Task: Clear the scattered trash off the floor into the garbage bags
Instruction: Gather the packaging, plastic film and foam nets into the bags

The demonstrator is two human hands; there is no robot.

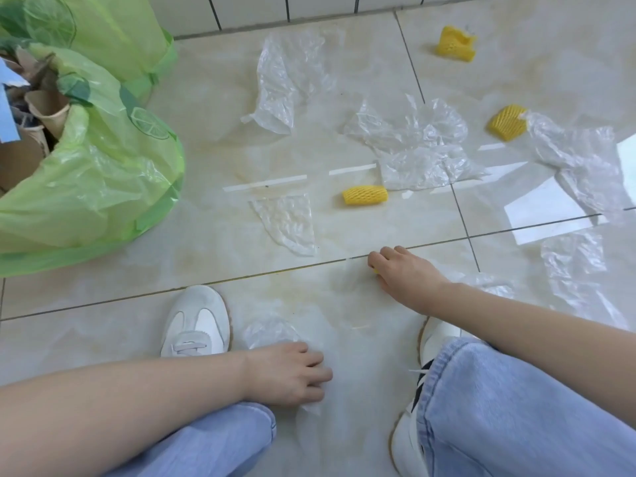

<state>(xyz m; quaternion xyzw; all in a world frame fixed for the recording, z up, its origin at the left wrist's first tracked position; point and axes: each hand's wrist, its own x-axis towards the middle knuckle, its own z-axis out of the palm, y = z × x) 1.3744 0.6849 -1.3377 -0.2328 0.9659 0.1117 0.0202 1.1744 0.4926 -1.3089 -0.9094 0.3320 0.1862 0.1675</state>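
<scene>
Two hands are down at floor level at once, which reads as the person crouching to gather with both sides rather than one piece at a time. The right hand (401, 270) reaches forward over the grout line, its fingers (387, 253) curled around a small yellow foam piece (375, 270) that shows only as a sliver beneath the knuckles. The left hand (292, 371) lies between the white sneakers, fingers bent down onto a crumpled sheet of clear plastic film (268, 333); it looks to be bunching the film, though whether it truly has a grip I cannot tell. Most of the trash is not yet collected: more thin clear plastic sheets (413, 132) lie across the beige tiled floor (206, 294), three yellow foam net sleeves (364, 195) sit among them, and white paper pieces (547, 208) lie at the right. The translucent green garbage bag with lemon prints (103, 187) stands open at the left, well apart from both hands, holding brown cardboard and paper scraps (41, 108). A second green bag (120, 32) stands behind it against the tiled wall, its contents hidden.
</scene>
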